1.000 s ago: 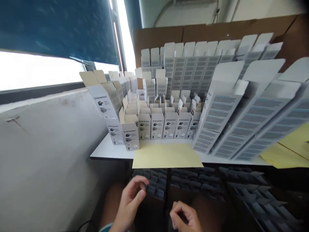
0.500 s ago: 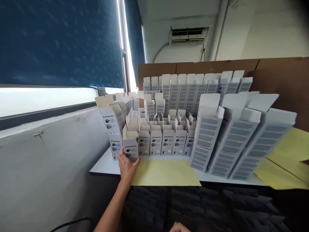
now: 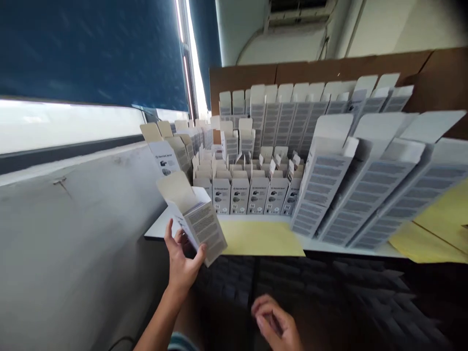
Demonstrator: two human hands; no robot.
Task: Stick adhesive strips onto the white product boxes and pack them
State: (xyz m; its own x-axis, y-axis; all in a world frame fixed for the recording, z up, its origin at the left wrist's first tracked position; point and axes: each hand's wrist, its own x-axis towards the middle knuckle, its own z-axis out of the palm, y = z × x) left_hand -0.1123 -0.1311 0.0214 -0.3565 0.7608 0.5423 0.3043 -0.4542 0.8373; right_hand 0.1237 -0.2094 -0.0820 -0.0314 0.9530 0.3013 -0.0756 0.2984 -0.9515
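My left hand [image 3: 185, 261] grips a small white carton [image 3: 208, 229], thumb on one side and fingers on the other. The carton is tilted, its top flap raised, and printed text shows on the side toward me. It hangs at the table's front edge, in front of a row of similar upright cartons [image 3: 239, 195] with open tops. Low in the middle of the view is my right hand [image 3: 276, 321], slightly blurred, its fingers curled in and nothing visible in them. It is apart from the cartons.
A yellow sheet [image 3: 263, 239] lies on the white table [image 3: 157, 224], reaching its front edge. Tall stacked cartons [image 3: 325, 190] lean at the right. More open cartons stand behind, before a brown cardboard panel [image 3: 244, 75]. A wall [image 3: 73, 243] borders the left.
My left hand has taken the carton off the left end of the front row, drawn it toward me and tilted it. My right hand has risen further into view.
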